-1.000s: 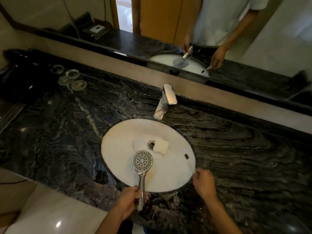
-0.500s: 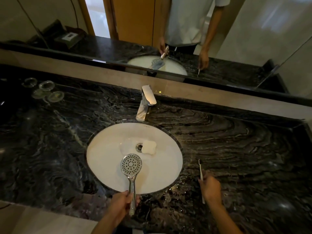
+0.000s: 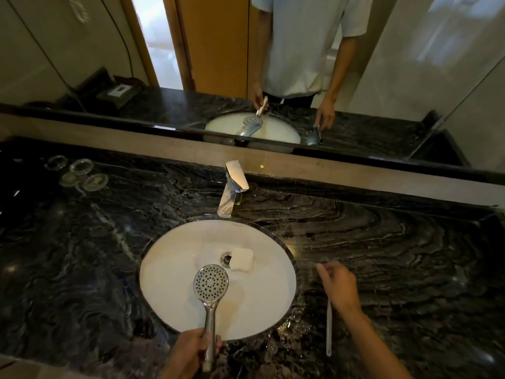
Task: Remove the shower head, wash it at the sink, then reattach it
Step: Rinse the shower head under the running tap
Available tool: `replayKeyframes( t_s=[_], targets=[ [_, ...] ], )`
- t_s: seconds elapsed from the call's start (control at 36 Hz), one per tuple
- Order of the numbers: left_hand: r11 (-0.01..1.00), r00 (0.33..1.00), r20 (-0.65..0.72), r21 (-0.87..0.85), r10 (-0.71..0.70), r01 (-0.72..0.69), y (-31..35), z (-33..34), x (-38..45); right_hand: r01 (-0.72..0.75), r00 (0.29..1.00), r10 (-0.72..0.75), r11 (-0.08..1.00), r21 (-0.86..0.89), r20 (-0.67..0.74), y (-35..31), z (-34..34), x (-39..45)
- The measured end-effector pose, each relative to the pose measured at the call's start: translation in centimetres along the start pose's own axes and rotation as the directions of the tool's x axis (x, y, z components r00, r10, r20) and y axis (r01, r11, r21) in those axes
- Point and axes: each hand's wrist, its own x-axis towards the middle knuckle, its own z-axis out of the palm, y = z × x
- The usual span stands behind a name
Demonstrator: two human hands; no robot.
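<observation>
I see my left hand (image 3: 191, 348) at the near edge of the worktop (image 3: 396, 242), its fingers (image 3: 203, 336) closed around the handle of the shower head (image 3: 210, 285). The round face with holes looks up and hangs over the front part of the white sink (image 3: 169, 269), inside its rim. A piece of soap (image 3: 241, 258) lies just beside the drain (image 3: 226, 259). The tap (image 3: 232, 187) stands behind the far rim. My right hand (image 3: 340, 287) is over the dark stone right of the sink; its fingers are loosely curled and I cannot tell if they grip the thin toothbrush (image 3: 328, 326) below it. Right of this hand the stone is free. 4 glass lids (image 3: 82, 173) are far left.
</observation>
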Motion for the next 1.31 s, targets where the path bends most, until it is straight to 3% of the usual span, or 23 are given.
replayKeyframes(
  t_s=[0.22, 0.31, 0.44, 0.81, 0.92, 1.03, 1.19, 1.31],
  targets=[
    [0.994, 0.998, 0.012, -0.089, 0.062, -0.061, 3.7, 1.0, -0.7, 0.015, 0.975, -0.09, 0.939, 0.342, 0.204, -10.8, 1.9, 5.2],
    [0.994, 0.995, 0.055, -0.079, 0.08, -0.076, 5.1, 0.8, -0.2, -0.072, 0.928, -0.11, 0.884, 0.462, 0.356, -15.0, 3.2, 6.6],
    [0.996, 0.99, 0.115, -0.051, 0.083, -0.077, 7.1, -0.5, 1.2, -0.229, 0.902, -0.03, 0.813, 0.536, 0.431, -21.2, 5.6, 7.7],
    [0.997, 0.966, 0.249, -0.019, 0.074, -0.072, 10.3, -2.2, 5.2, -0.335, 0.938, 0.163, 0.657, 0.676, 0.306, -26.3, 8.3, 8.6],
    [0.997, 0.96, 0.268, -0.001, 0.074, -0.077, 11.3, -2.0, 5.8, -0.29, 0.955, 0.122, 0.582, 0.76, 0.27, -27.8, 7.3, 8.5],
    [0.997, 0.958, 0.278, -0.013, 0.075, -0.074, 12.1, -1.7, 6.2, -0.281, 0.957, 0.122, 0.601, 0.748, 0.262, -29.9, 6.3, 8.7],
    [0.997, 0.955, 0.294, 0.048, 0.044, -0.061, 12.1, -1.6, 7.4, -0.242, 0.957, 0.035, 0.641, 0.729, 0.286, -28.0, 7.0, 6.7],
    [0.996, 0.959, 0.282, 0.086, 0.014, -0.04, 11.9, -1.3, 8.2, -0.325, 0.929, 0.132, 0.735, 0.595, 0.345, -24.4, 9.8, 4.5]
  ],
)
